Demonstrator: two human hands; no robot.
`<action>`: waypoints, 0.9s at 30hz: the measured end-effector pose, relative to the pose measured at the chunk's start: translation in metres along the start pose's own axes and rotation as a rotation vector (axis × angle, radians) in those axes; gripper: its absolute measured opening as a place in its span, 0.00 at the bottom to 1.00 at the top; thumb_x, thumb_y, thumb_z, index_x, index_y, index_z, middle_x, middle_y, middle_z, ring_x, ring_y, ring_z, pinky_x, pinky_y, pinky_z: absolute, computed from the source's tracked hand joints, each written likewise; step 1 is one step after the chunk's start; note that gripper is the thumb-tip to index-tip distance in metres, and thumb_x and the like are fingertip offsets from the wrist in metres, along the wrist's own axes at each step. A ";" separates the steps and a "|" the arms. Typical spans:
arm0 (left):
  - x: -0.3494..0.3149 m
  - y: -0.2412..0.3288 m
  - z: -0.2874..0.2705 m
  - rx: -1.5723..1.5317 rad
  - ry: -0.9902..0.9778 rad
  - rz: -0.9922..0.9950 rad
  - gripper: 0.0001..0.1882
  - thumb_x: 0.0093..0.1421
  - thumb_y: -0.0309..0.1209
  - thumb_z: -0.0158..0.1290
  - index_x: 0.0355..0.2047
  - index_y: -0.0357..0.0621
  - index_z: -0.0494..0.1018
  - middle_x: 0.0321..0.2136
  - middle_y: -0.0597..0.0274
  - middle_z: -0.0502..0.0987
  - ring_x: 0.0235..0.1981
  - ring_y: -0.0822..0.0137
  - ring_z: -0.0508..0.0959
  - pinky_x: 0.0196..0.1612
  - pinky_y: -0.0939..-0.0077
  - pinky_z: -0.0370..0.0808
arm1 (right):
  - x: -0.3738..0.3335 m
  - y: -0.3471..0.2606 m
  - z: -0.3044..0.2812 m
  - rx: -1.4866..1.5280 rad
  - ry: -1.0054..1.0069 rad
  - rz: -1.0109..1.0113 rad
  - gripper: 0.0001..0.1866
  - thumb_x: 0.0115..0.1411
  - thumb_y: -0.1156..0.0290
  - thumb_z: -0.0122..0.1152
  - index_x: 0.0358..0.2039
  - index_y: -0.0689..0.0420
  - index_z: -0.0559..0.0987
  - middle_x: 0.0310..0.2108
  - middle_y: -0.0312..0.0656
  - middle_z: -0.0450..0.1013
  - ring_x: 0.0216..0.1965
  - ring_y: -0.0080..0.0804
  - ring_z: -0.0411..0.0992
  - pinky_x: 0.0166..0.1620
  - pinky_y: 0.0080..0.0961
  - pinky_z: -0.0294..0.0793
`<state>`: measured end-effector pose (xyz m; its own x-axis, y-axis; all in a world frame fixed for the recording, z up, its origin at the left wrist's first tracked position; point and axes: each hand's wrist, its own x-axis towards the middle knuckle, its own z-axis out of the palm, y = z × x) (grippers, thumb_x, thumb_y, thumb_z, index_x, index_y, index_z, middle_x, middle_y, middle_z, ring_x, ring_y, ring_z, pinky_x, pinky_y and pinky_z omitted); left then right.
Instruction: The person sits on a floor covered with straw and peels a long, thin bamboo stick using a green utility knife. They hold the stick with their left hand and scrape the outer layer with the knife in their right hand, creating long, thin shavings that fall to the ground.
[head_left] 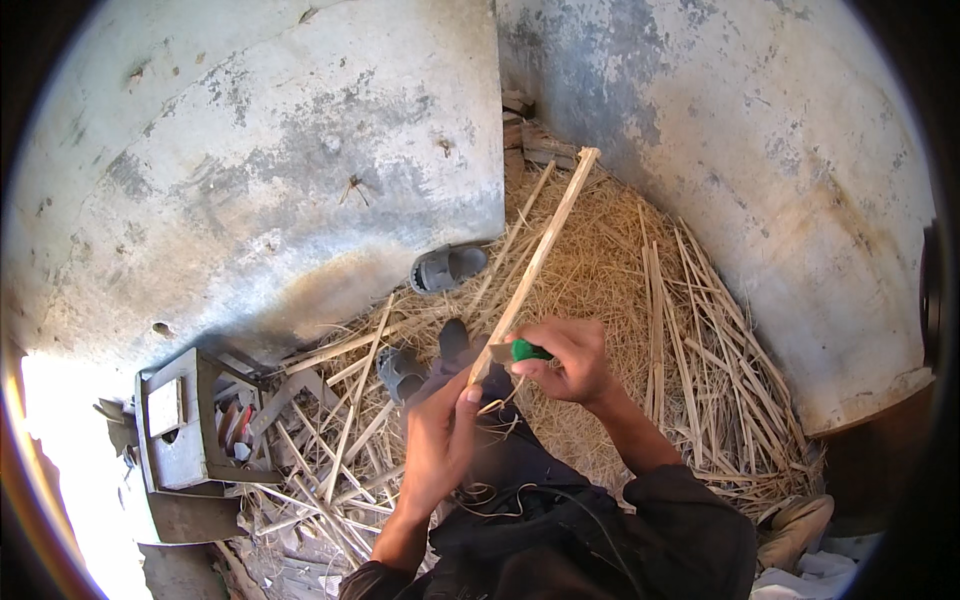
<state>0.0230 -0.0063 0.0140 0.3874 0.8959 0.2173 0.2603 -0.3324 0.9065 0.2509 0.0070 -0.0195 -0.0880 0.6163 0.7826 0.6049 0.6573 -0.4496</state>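
Note:
A long, pale wooden strip (545, 245) slants up and away from my lap toward the far corner. My left hand (440, 440) is closed round its near end, the thumb lying along it. In my right hand (577, 362) is a knife (530, 350) with a green handle, gripped in closed fingers. Its short blade lies across the strip just beyond my left fingers and appears to touch it. Thin curled shavings (492, 406) hang beside my left thumb, over my dark trousers.
Shavings (590, 270) cover the floor ahead. Split sticks (720, 390) are heaped at the right wall, and more sticks (345, 440) lie at left. A wooden box-like stand (205, 440) holds small items. One grey sandal (448, 268) sits by the left wall (300, 170).

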 end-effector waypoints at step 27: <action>-0.049 -0.009 0.008 0.128 -0.234 -0.068 0.09 0.77 0.28 0.46 0.45 0.38 0.76 0.33 0.41 0.82 0.34 0.37 0.83 0.37 0.53 0.80 | 0.008 0.116 -0.060 -0.426 0.444 0.521 0.17 0.73 0.55 0.62 0.45 0.56 0.87 0.25 0.34 0.81 0.19 0.17 0.69 0.22 0.24 0.65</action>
<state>0.0087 -0.0492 -0.0078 0.5551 0.8300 0.0550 0.3961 -0.3219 0.8599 0.3677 0.0622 -0.0397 0.5566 0.5095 0.6563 0.7396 0.0560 -0.6707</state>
